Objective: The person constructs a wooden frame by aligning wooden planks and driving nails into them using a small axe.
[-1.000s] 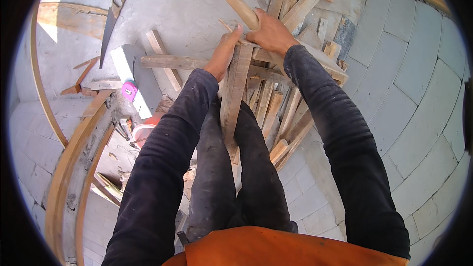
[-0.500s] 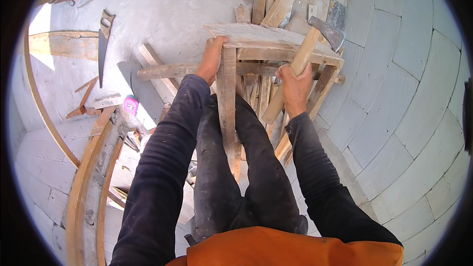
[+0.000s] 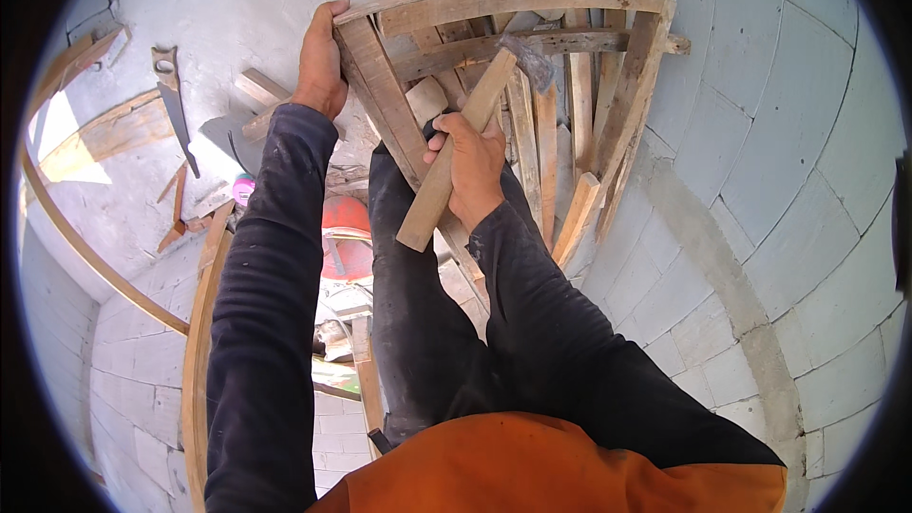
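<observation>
Timber pieces (image 3: 523,147) crowd beneath the wooden frame (image 3: 522,6), with open floor (image 3: 242,14) leftward.

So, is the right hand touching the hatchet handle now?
Touching. The head view shows the right hand closed around the hatchet handle, its fingers wrapped against the wood.

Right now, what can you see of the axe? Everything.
The axe has a thick, pale wooden handle and a grey, metal-looking head, blurred here. The right hand grips the handle mid-length. It slants, head toward the picture's upper right, crossing in front of the wooden frame; whether it touches the frame is unclear.
</observation>
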{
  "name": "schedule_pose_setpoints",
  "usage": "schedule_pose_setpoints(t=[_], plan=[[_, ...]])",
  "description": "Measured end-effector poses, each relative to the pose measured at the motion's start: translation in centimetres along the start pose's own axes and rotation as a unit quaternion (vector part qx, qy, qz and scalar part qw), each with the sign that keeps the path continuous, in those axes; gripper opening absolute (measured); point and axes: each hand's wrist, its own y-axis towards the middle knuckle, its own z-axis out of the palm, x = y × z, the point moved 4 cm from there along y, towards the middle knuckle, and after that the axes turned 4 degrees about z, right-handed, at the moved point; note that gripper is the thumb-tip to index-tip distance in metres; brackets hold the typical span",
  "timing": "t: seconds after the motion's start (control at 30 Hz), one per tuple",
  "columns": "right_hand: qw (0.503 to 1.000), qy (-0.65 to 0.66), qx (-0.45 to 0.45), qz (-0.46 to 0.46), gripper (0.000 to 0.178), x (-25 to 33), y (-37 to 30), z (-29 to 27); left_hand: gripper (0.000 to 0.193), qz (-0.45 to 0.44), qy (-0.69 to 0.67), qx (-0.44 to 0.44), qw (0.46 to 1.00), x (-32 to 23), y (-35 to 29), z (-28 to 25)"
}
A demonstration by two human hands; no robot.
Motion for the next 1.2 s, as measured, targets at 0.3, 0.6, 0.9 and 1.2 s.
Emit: schedule_pose_setpoints(t=[0.3,0.6,0.9,1.2], plan=[[0.983,0.18,-0.022,0.009,0.017,9.3,11.4,0.5,0.067,-0.008,0.061,-0.001,0.998,0.1,0.0,-0.1],[0.983,0.179,-0.045,-0.022,0.019,11.4,14.4,-0.5,0.069,-0.002,0.059,0.012,0.998,0.0,0.0,0.2],[0.999,0.043,-0.004,0.03,0.014,12.3,9.8,-8.3,0.079,-0.013,0.085,0.026,0.996,1.4,2.6,-1.7],[0.995,-0.076,-0.014,0.058,0.022,8.4,12.5,-7.4,0.067,-0.009,0.088,0.013,0.996,1.5,1.7,-0.5]])
